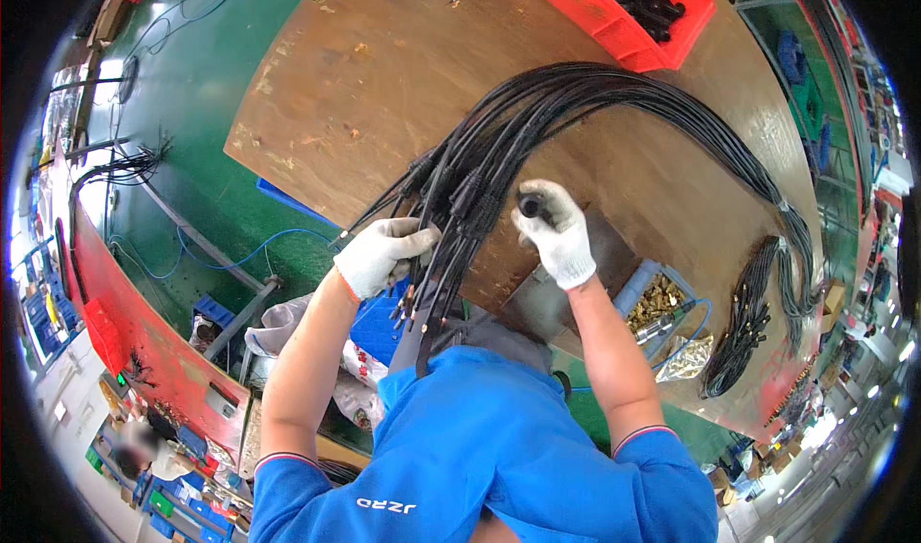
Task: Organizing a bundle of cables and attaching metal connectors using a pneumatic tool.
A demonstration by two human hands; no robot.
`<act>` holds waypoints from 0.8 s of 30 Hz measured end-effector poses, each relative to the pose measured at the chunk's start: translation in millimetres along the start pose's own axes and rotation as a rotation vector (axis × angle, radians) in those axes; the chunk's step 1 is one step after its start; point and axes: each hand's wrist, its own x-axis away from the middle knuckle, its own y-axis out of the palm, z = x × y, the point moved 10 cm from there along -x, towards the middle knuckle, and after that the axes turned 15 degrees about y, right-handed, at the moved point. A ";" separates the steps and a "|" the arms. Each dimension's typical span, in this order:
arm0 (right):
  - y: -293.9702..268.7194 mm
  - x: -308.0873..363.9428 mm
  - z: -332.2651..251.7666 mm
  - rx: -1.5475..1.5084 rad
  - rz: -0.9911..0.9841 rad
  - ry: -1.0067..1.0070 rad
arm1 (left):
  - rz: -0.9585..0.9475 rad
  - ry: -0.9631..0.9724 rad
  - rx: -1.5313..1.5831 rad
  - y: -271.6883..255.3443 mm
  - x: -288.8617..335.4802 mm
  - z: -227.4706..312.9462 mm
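Observation:
A thick bundle of black cables arches across the brown tabletop, and its loose ends hang over the near edge in front of me. My left hand, in a white knit glove, pinches at the left side of these ends; its fingers are closed on a black cable. To the right of the bundle, apart from it, my gloved right hand grips a small round black sleeve between thumb and fingers. The sleeve's hollow-looking end faces up. Several cable ends below my left hand show bare metal tips.
A red bin of black parts stands at the far edge. Near my right forearm is a blue tray of brass fittings, with a metal tool on a blue hose. Another tied cable coil lies at the right.

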 end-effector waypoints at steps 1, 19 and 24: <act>4.6 15.1 12.6 -0.120 -0.044 0.175 | 0.003 0.003 0.005 5.2 -0.2 -2.4; 4.8 155.5 94.2 -0.064 -0.192 0.209 | 0.150 0.385 0.097 82.7 4.3 3.7; 6.0 163.9 97.5 -0.141 -0.182 0.232 | 0.134 0.446 0.068 88.7 7.1 2.7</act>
